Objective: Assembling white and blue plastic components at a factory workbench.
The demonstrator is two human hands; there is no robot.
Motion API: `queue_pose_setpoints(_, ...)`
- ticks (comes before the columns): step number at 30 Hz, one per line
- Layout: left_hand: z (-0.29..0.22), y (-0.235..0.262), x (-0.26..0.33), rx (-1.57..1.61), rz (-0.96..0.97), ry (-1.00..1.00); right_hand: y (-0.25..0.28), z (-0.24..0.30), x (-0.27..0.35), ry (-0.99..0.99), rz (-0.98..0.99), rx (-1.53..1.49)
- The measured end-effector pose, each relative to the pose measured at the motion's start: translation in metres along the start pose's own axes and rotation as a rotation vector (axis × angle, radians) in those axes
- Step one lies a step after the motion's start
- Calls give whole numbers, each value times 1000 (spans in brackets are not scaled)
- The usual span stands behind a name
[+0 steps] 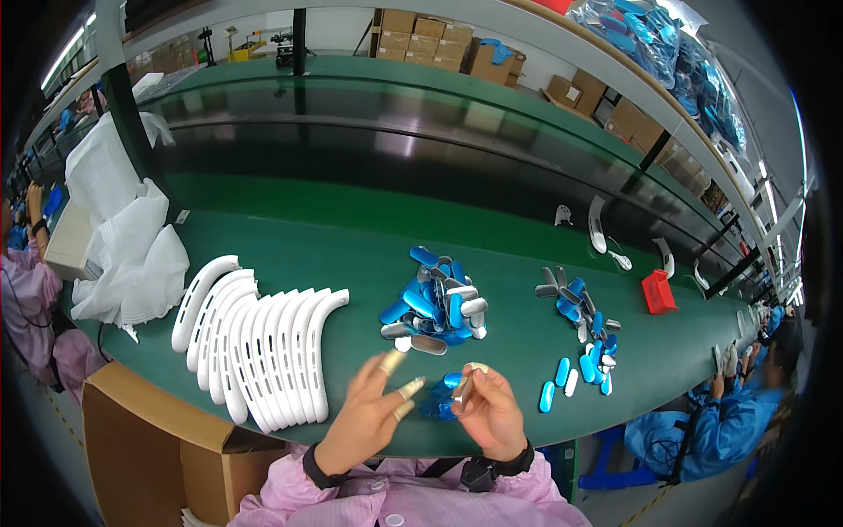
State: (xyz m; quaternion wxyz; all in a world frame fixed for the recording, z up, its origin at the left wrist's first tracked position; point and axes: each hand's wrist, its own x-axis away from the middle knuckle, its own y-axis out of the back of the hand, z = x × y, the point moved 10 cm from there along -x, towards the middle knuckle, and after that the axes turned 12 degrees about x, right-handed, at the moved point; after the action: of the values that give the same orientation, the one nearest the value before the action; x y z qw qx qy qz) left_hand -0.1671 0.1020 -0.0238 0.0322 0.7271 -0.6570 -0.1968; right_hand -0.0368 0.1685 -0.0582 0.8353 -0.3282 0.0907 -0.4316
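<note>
My right hand (493, 411) pinches a small oval metallic cap (463, 389), its narrow side turned toward me. My left hand (369, 420) is beside it with fingers spread and nothing in them; pale finger cots cover several fingertips. Between my hands, crumpled blue film (436, 404) lies near the green bench's front edge. Just beyond is a heap of oval caps (432, 303), some shiny blue, some silver or white. Left of my left hand, several curved white slotted handles (274, 356) lie side by side in a row.
More oval caps (587, 364) are scattered at right, near a red bin (659, 292). White foam wrap (127, 237) is heaped at left. An open cardboard box (145, 439) stands by the bench's left front. Co-workers, one in blue (702, 443), sit on both sides. A shelf runs overhead.
</note>
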Motion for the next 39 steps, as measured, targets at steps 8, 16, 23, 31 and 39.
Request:
queue_pose_setpoints(8, 19, 50, 10, -801, -322, 184, 13, 27, 7, 87, -125, 309)
queue_pose_setpoints(16, 25, 56, 14, -484, -392, 182, -2, 45, 2, 189, -64, 478)
queue_pose_setpoints(23, 46, 45, 20, 620, -260, 236, -26, 44, -4, 182, -4, 716)
queue_pose_setpoints(31, 5, 8, 17, 1430, -2, 208, -80, 33, -8, 271, 192, 1122)
queue_pose_setpoints(39, 19, -7, 19, 1486, -27, 304, -112, 42, 23, 1009, 270, 1561)
